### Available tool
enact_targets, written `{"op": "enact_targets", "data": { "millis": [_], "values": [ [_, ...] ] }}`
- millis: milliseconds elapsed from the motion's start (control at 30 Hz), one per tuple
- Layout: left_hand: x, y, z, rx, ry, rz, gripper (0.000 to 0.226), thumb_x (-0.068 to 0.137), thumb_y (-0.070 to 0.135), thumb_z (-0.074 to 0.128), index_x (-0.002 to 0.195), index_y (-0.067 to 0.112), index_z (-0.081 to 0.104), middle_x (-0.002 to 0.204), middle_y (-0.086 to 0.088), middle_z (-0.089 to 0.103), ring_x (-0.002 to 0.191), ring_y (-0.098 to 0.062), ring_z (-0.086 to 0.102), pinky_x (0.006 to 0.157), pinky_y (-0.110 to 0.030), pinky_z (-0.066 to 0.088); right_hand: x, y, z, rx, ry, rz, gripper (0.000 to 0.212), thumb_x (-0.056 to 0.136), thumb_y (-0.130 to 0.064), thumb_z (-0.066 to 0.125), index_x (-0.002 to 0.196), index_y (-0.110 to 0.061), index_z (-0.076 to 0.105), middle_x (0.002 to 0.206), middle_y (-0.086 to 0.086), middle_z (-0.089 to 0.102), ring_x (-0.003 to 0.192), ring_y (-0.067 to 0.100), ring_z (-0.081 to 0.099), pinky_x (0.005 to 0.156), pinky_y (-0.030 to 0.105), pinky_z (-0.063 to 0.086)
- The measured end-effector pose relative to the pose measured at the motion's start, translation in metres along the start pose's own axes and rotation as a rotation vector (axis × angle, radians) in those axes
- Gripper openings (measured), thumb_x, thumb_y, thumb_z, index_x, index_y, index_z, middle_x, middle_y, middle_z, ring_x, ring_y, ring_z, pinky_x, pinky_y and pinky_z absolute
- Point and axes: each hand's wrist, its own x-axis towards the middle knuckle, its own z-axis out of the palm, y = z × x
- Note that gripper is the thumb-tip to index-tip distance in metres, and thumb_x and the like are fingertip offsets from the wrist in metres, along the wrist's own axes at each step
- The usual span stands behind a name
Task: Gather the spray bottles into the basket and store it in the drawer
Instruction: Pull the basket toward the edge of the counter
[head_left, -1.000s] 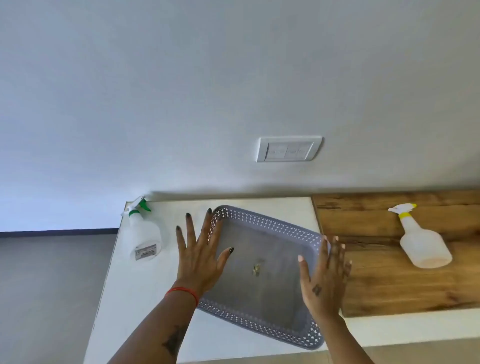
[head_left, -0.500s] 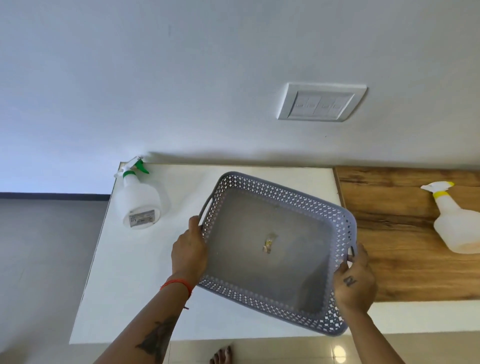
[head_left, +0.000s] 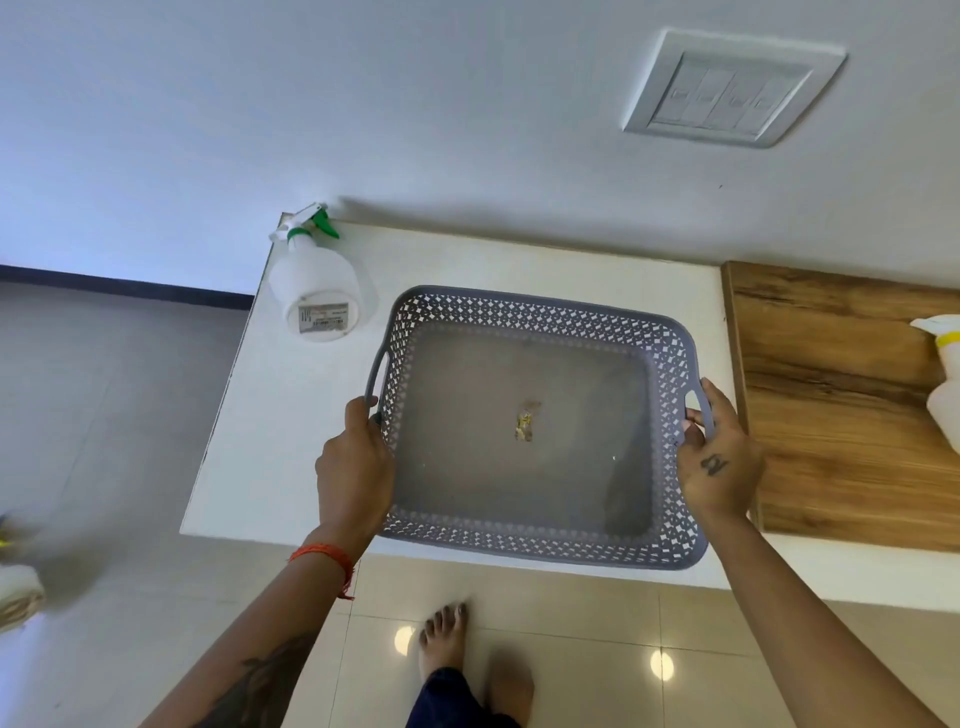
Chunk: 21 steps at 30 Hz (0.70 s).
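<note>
A grey perforated basket sits over the white counter, its near edge past the counter's front. My left hand grips its left handle and my right hand grips its right handle. Only a small scrap lies inside the basket. A white spray bottle with a green nozzle lies at the counter's back left corner, apart from the basket. A second white spray bottle with a yellow collar lies on the wooden surface at the right edge, partly cut off.
The white counter meets a wooden top on the right. A wall switch plate is above. Tiled floor and my bare foot show below the counter edge. A blurred pale object is at far left.
My hands went from lying flat on the basket to gripping its two handles. The basket has been turned squarer to the counter and drawn toward its front edge.
</note>
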Motion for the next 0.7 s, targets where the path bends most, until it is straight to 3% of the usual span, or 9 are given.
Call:
{"op": "enact_targets", "data": {
  "millis": [200,433,567,700],
  "values": [
    [-0.021,-0.011,-0.001,-0.028,0.019,-0.01,0.027,0.096,0.015,0.032,0.118,0.017,0.047,0.083,-0.021,0.067,0.064,-0.032,0.046,0.061,-0.034,0.031,-0.009,0.009,-0.001,-0.002,-0.004,-0.039,0.049,0.082,0.005,0.062,0.128,-0.006,0.052,0.096,0.024,0.07,0.068,0.038,0.065,0.069,0.04,0.052],
    [-0.032,-0.013,0.001,-0.006,0.04,0.004,0.029,0.096,0.015,0.032,0.121,0.015,0.046,0.086,-0.023,0.068,0.07,-0.042,0.056,0.062,-0.035,0.034,-0.014,0.016,-0.001,-0.031,0.015,-0.06,0.048,0.082,0.002,0.063,0.128,-0.007,0.053,0.084,0.025,0.071,0.057,0.024,0.052,0.063,0.038,0.051],
    [-0.033,-0.013,0.005,-0.007,0.049,-0.01,0.03,0.097,0.015,0.031,0.125,0.016,0.043,0.088,-0.023,0.068,0.072,-0.043,0.06,0.061,-0.037,0.039,-0.015,0.013,-0.001,-0.053,0.017,-0.059,0.047,0.084,0.0,0.06,0.129,-0.008,0.052,0.086,0.025,0.071,0.066,0.04,0.065,0.065,0.043,0.054],
    [-0.032,-0.014,0.003,-0.028,0.021,-0.007,0.03,0.097,0.019,0.03,0.126,0.02,0.038,0.083,-0.021,0.068,0.067,-0.04,0.059,0.063,-0.043,0.049,-0.015,0.011,-0.004,-0.069,-0.017,-0.064,0.046,0.086,-0.004,0.058,0.131,-0.008,0.049,0.092,0.026,0.07,0.072,0.044,0.065,0.065,0.045,0.053]
  ]
}}
